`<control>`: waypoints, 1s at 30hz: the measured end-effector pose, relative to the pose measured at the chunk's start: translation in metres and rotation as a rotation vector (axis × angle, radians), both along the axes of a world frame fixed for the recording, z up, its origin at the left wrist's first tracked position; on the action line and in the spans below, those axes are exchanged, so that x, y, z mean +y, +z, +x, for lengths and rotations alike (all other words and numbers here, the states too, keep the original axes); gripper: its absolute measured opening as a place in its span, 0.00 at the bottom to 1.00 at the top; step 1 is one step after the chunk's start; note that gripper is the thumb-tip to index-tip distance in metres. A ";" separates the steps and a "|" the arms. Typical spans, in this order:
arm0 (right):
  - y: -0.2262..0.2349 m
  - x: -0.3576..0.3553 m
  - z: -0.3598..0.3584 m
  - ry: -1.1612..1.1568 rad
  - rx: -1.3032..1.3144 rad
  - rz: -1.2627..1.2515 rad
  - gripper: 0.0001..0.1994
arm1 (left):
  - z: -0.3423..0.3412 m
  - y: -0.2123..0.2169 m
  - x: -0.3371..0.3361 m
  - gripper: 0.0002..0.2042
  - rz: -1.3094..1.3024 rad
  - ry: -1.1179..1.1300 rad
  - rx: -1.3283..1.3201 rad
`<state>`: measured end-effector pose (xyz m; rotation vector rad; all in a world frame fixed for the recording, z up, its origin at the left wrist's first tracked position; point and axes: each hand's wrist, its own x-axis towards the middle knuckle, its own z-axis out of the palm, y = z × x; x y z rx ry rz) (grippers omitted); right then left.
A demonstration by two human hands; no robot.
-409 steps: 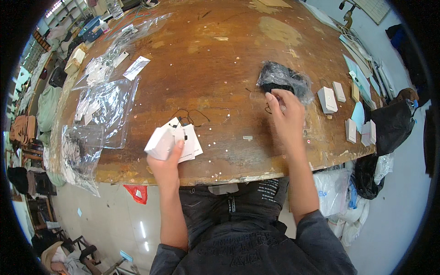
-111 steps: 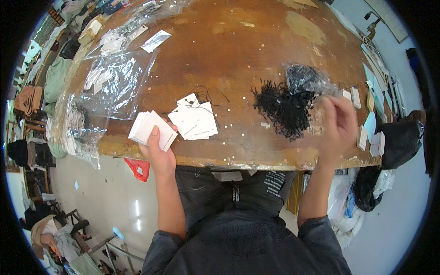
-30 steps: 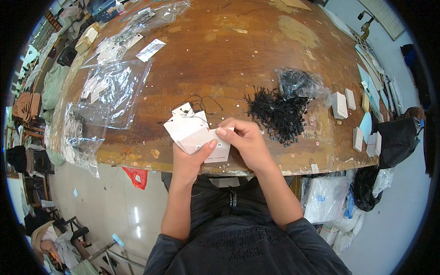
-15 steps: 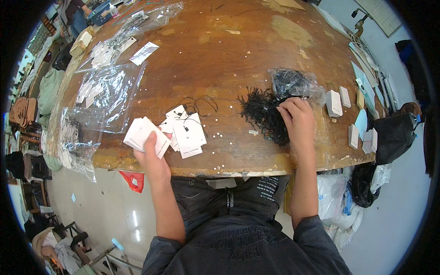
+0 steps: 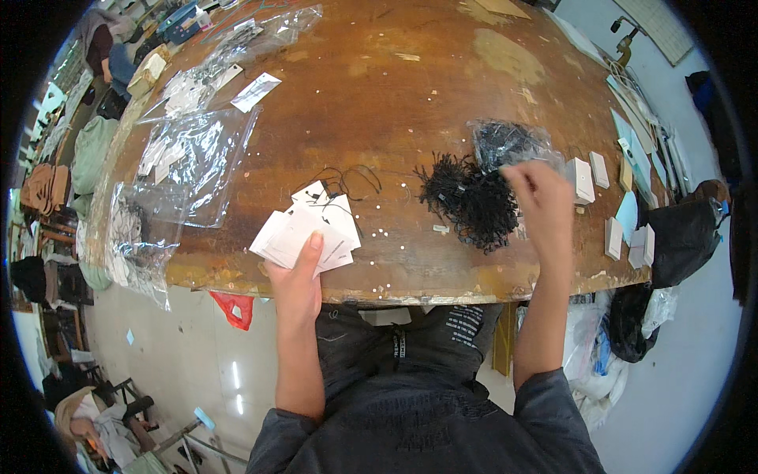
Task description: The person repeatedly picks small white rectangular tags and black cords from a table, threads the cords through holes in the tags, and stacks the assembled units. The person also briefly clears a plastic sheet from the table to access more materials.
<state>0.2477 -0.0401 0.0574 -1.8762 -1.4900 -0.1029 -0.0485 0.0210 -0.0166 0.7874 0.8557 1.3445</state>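
A fanned stack of white hang tags [image 5: 288,237] is gripped in my left hand [image 5: 298,272], thumb on top. Behind it, partly covered, more white tags [image 5: 335,212] with black strings [image 5: 355,183] lie on the table. My right hand [image 5: 541,197] hovers by a heap of black tag strings [image 5: 474,205], its fingers curled together in a pinch. Whatever might be between those fingertips is too blurred to make out. Just beyond the heap, a clear plastic bag [image 5: 513,142] holds more black strings.
Small white boxes [image 5: 583,180] stand at the table's right. On the left lie clear plastic bags [image 5: 197,166] with tags in them. White dots are scattered over the brown wooden table [image 5: 379,110]. A person [image 5: 103,51] is at the far left.
My left hand has moved right with the tags, over the loose pile. My right hand has drawn away to the right from the string heap, uncovering more of it.
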 end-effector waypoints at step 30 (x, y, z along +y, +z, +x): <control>-0.038 -0.003 -0.108 0.478 1.350 -0.214 0.06 | 0.028 0.005 -0.037 0.16 0.109 -0.747 0.104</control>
